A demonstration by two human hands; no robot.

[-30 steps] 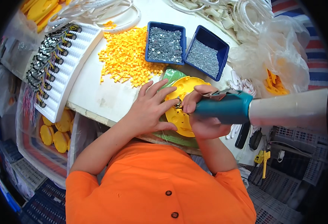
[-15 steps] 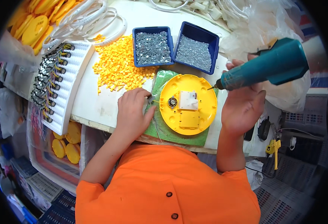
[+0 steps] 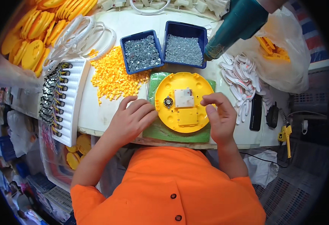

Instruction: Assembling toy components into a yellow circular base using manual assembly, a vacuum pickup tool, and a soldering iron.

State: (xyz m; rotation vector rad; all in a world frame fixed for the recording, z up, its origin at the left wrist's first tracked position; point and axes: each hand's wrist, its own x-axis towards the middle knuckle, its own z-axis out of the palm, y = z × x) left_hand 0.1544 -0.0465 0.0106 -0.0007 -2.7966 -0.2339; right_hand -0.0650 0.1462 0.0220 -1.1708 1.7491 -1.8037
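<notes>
A round yellow plastic housing [image 3: 168,122] lies on a green cutting mat [image 3: 153,133] in front of me. It carries a white box [image 3: 184,98], a small round black-rimmed part [image 3: 168,102] and a yellow rectangular cover [image 3: 188,117]. My left hand [image 3: 131,118] is at the housing's left edge, its fingers loosely bent and apart, with nothing visible in them. At the right edge my right hand [image 3: 222,118] is open, thumb and forefinger apart and empty. A teal power screwdriver [image 3: 239,26] hangs above the table at the upper right, out of both hands.
Two blue bins [image 3: 185,25] of small metal parts stand behind the mat. Yellow clips [image 3: 113,77] are heaped to the left, beside a white foam tray [image 3: 73,101] of wired parts. White strips [image 3: 243,82] and a black phone [image 3: 256,112] lie to the right.
My right hand has let go of the screwdriver, which has swung up and away, and has come down to the housing. The small grey part by my left hand no longer shows.
</notes>
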